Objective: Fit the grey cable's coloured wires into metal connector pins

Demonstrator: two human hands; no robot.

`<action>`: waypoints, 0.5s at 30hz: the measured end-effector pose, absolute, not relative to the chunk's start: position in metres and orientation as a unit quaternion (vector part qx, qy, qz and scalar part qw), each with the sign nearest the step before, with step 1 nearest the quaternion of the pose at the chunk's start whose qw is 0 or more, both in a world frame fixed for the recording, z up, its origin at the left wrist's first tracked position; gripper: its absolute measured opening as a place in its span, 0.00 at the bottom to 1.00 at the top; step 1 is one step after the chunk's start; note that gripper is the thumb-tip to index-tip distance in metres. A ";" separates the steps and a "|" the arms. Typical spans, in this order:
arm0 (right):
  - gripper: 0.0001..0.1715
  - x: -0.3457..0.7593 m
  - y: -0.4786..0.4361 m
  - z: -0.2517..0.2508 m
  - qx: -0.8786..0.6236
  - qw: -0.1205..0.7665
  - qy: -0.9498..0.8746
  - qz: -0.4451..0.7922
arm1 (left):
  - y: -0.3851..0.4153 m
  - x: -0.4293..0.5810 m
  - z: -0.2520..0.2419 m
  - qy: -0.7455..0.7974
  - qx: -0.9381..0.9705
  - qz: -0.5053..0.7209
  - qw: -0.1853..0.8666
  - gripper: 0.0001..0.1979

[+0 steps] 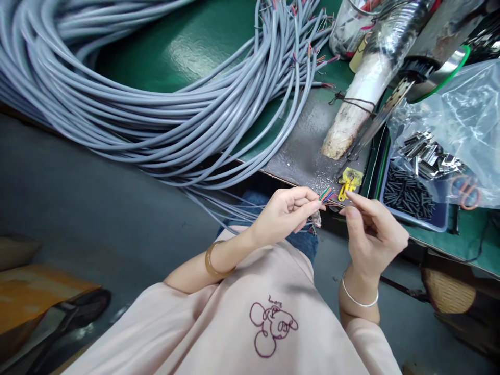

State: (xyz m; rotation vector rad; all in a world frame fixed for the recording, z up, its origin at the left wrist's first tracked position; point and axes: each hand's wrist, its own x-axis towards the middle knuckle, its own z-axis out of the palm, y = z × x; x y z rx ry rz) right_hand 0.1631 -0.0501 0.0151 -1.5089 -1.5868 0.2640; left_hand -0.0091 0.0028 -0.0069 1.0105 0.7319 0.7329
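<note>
My left hand (287,213) is closed in a pinch on the end of a grey cable, whose thin coloured wires (326,195) fan out past the fingertips. My right hand (371,232) is just to the right, its fingers curled and its forefinger and thumb reaching toward those wire tips; whether it grips a wire I cannot make out. Both hands hover at the front edge of the green bench (203,47). A big bundle of grey cables (128,99) loops over the bench to the left and drops toward my lap.
A yellow clip (349,182) lies on a dark metal plate (308,140). A wrapped tool (363,94) rests at an angle above it. A blue tray of small black tubes (408,195) and a plastic bag of metal parts (449,130) sit on the right.
</note>
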 end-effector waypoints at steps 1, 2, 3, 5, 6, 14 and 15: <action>0.13 0.164 -0.049 0.015 -0.604 0.454 -0.647 0.102 | 0.003 -0.010 -0.007 0.333 0.465 0.331 0.751 0.14; 0.14 0.165 -0.047 0.015 -0.598 0.453 -0.652 0.109 | 0.003 -0.011 -0.007 0.332 0.466 0.326 0.753 0.14; 0.14 0.167 -0.045 0.015 -0.594 0.449 -0.655 0.127 | 0.002 -0.011 -0.007 0.331 0.463 0.324 0.756 0.14; 0.13 0.170 -0.042 0.013 -0.594 0.441 -0.648 0.181 | 0.002 -0.012 -0.006 0.326 0.446 0.327 0.767 0.11; 0.13 0.172 -0.040 0.012 -0.592 0.438 -0.642 0.213 | 0.001 -0.013 -0.006 0.321 0.433 0.331 0.775 0.11; 0.13 0.181 -0.044 0.004 -0.585 0.453 -0.643 0.198 | 0.003 -0.016 -0.006 0.282 0.402 0.325 0.808 0.16; 0.18 0.181 -0.045 0.004 -0.589 0.457 -0.653 0.132 | 0.004 -0.016 -0.006 0.286 0.403 0.322 0.808 0.15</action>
